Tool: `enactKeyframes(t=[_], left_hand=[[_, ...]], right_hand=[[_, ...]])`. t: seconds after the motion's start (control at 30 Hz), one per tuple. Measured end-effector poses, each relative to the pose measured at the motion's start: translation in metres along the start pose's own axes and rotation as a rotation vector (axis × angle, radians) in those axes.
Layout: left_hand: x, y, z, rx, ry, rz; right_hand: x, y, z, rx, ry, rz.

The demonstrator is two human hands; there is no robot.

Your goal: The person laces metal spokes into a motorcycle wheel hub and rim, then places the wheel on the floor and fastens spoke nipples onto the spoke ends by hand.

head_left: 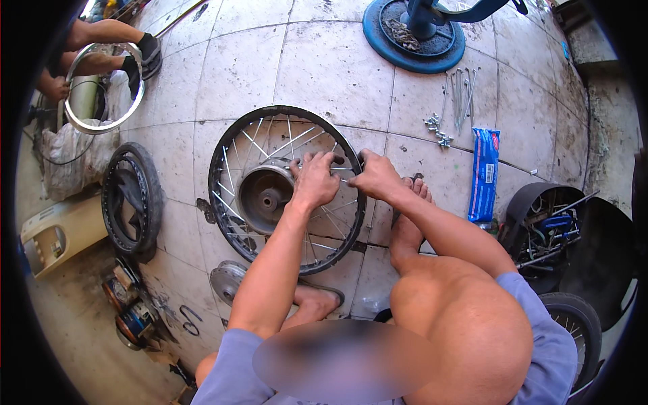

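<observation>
A spoked wheel with a black rim [225,129] lies flat on the tiled floor in front of me. Its round metal hub [268,197] sits left of centre, with silvery spokes [290,131] running out to the rim. My left hand [316,179] reaches over the hub's right edge, fingers curled down among the spokes; the exact grip is partly hidden. At the rim's right side, my right hand [376,177] closes over the edge with thumb and fingers. Anything small between those fingertips is too hidden to make out.
Loose spokes [459,101], nipples [439,131] and a blue packet [483,175] lie to the right, near a tool bin [550,223]. A blue round stand base [413,34] is ahead. A tyre [131,199] lies left; beyond, another person holds a silver rim [70,111].
</observation>
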State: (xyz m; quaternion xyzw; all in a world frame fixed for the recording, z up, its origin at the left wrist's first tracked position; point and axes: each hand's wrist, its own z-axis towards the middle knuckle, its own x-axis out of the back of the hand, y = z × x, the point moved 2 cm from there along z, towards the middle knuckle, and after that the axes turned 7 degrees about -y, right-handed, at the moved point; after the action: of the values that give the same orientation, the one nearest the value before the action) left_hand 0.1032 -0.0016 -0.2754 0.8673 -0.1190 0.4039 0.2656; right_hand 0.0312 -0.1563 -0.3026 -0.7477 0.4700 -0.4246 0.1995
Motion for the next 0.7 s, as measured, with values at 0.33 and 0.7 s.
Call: enactKeyframes(t=[0.33, 0.7], left_hand=[[0.012, -0.005, 0.009, 0.098, 0.001, 0.079], [-0.014, 0.015, -0.056, -0.27, 0.068, 0.066]], right_hand=[[0.002, 0.026, -0.041, 0.004, 0.051, 0.216], [-0.046, 0.044, -0.078, 0.383, -0.302, -0.633]])
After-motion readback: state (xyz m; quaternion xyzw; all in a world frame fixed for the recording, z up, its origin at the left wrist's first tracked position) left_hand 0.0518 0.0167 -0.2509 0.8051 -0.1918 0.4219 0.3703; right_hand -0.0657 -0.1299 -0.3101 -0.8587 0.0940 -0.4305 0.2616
